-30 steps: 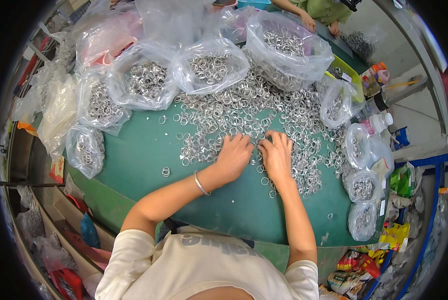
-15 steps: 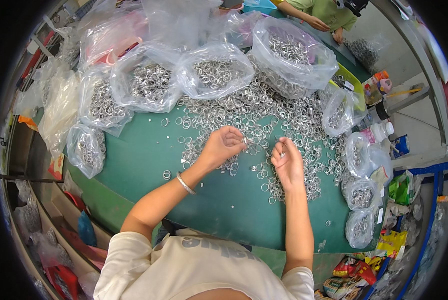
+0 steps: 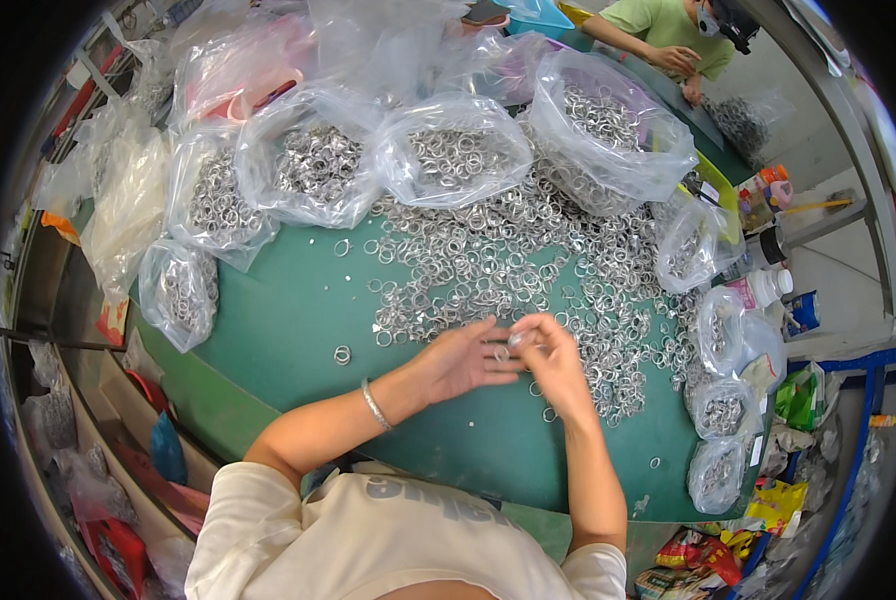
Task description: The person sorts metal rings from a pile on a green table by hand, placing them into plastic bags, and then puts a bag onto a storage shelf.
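Green tabletop (image 3: 278,310) beneath both hands. Left hand (image 3: 465,360) open, fingers spread; right hand (image 3: 553,362) curled, fingertips bunched near silver ring (image 3: 502,353) between hands, hold unclear from blur. Loose rings (image 3: 468,275) heaped beyond; clear ring-filled bags (image 3: 453,195) behind; co-worker (image 3: 640,18) at upper right.

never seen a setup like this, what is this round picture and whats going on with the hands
There is no machine: these are a person's own bare hands. The view comes from a wide fisheye camera worn on that person's head, looking down, so straight edges bend near the rim. The left hand is spread open; beside it, the right hand pinches a small shiny thing, apparently a ring, though it is blurred. Loose metal rings cover much of the green table, and clear bags of them stand around its edges. At upper right is another person.
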Motion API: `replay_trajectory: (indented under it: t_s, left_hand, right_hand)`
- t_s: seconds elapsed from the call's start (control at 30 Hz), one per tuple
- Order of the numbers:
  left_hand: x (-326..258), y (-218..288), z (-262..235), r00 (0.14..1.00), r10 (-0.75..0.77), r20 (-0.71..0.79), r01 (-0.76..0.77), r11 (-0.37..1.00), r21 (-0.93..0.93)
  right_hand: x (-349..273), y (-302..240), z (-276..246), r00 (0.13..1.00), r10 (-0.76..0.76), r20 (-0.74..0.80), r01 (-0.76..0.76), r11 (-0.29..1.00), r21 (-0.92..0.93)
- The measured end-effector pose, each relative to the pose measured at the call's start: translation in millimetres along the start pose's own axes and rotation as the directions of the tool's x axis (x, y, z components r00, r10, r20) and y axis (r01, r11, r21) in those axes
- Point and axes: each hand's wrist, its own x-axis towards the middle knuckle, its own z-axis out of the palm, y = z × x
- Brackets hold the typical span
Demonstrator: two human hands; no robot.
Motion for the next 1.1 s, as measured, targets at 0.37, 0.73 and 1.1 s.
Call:
replay_trajectory:
  t_s: [0.37, 0.73, 1.1]
  left_hand:
    - [-23.2, -32.2, 7.0, 0.998, 0.037, -0.044, -0.013, 0.891, 0.454]
    - [-29.6, 45.0, -10.8, 0.719, 0.665, 0.204, 0.031, -0.323, 0.946]
    - [-34.8, 45.3, -31.2, 0.737, 0.617, 0.276, 0.096, -0.501, 0.86]
  right_hand:
    - [54.7, 9.0, 0.5, 0.884, -0.453, 0.117, 0.332, 0.431, -0.839]
    - [26.4, -1.2, -24.7, 0.956, -0.294, -0.022, 0.103, 0.404, -0.909]
    - [19.0, 3.8, -11.1, 0.9, -0.357, 0.252, 0.357, 0.271, -0.894]
